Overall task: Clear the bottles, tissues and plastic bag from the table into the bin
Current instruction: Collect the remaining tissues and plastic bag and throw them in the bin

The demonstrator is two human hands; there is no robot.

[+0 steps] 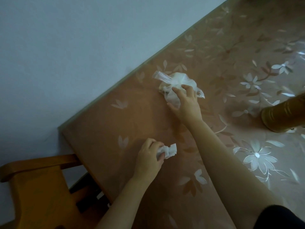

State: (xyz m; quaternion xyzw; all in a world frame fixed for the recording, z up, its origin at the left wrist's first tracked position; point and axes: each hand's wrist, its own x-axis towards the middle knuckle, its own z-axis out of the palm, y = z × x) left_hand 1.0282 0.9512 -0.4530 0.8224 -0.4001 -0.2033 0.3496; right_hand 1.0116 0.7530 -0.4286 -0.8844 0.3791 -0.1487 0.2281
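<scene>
A crumpled clear plastic bag [171, 83] lies on the table [115, 123], close to its far edge by the wall. My right hand [185, 101] rests on the bag's near side, fingers curled into the plastic and gripping it. Nearer to me, my left hand [149, 157] pinches a crumpled white tissue [168, 150] just above the tabletop. The tissue sticks out to the right of my fingers. No bottle and no bin are in view.
The table wears a shiny brown floral cover and stands against a pale wall [66, 47]. A wooden chair [38, 184] sits at the table's left end. A brown sleeve of another person [283, 116] reaches in at the right edge.
</scene>
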